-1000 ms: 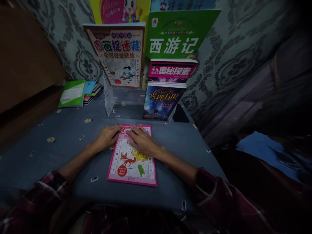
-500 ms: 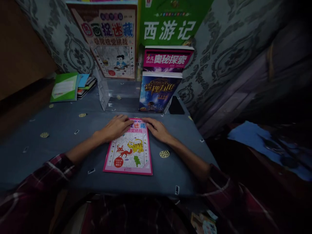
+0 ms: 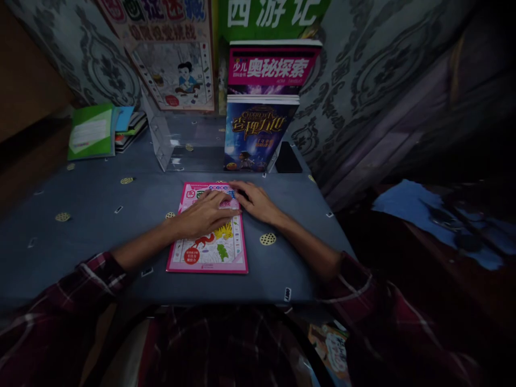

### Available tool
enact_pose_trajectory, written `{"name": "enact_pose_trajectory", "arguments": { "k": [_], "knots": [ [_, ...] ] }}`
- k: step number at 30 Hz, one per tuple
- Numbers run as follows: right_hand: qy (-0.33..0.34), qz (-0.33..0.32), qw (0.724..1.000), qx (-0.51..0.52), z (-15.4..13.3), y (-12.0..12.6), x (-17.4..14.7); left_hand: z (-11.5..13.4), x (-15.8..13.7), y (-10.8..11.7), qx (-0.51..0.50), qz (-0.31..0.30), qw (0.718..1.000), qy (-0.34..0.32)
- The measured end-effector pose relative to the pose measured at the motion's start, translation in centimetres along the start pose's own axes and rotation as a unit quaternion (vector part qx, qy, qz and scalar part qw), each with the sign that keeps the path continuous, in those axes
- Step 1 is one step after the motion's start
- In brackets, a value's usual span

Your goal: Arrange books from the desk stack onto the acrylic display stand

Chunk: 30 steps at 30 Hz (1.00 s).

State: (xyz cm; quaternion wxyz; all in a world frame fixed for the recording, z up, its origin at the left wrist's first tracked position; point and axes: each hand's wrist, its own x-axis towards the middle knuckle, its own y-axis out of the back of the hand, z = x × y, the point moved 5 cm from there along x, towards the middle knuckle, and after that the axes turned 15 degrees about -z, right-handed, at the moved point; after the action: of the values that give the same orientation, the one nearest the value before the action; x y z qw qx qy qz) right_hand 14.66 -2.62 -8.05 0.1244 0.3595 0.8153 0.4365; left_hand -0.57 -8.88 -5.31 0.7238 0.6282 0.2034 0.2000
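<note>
- Pink-edged picture book [image 3: 207, 255]: lies flat on the grey-blue tablecloth [image 3: 92, 236], beneath the left fingers, its lower half showing on the wearer's side of them.
- Left hand [image 3: 203, 216]: palm down across the upper part of the cover, fingers stretched out and slightly apart, the thumb standing off from them; they clamp on nothing visible.
- Right hand [image 3: 260, 203]: at the book's upper right corner, just beside the left fingertips, its fingers loosely bent. I cannot tell whether they pinch the edge or only rest there.
- Handling: the book looks thin and probably light, with a cover that should bend under a one-handed lift; smooth paper may slide on the cloth, and corners could crease if pressed hard.
- Where to hold: the lower edge, free of fingers, seems a good place, or both side edges, thumbs above and fingers beneath.
- Beyond the fingers: a clear stand [image 3: 160, 142], with a dark blue book [image 3: 258, 140] upright ahead of the right fingertips and a dark flat object [image 3: 288, 158] beside it.
</note>
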Motion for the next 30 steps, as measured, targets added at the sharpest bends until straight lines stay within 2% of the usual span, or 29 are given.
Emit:
{"name": "enact_pose_trajectory", "arguments": {
  "k": [6, 17, 25, 30],
  "knots": [
    [-0.007, -0.003, 1.000, -0.011, 0.4, -0.4, 0.0, 2.4, -0.9, -0.1, -0.022, -0.006, 0.999, -0.045],
    [-0.017, -0.009, 0.999, -0.026, 0.6, -0.8, 0.1, 6.0, -2.7, -0.3, -0.050, -0.049, 0.995, -0.066],
    [-0.017, 0.009, 0.998, -0.059, -0.8, -0.2, -0.1, 6.6, -2.9, 0.2, -0.078, -0.048, 0.994, -0.057],
    [-0.032, 0.028, 0.996, -0.075, -1.6, 0.0, -0.9, 6.3, -3.8, 1.1, -0.096, -0.040, 0.992, -0.075]
  ]
}}
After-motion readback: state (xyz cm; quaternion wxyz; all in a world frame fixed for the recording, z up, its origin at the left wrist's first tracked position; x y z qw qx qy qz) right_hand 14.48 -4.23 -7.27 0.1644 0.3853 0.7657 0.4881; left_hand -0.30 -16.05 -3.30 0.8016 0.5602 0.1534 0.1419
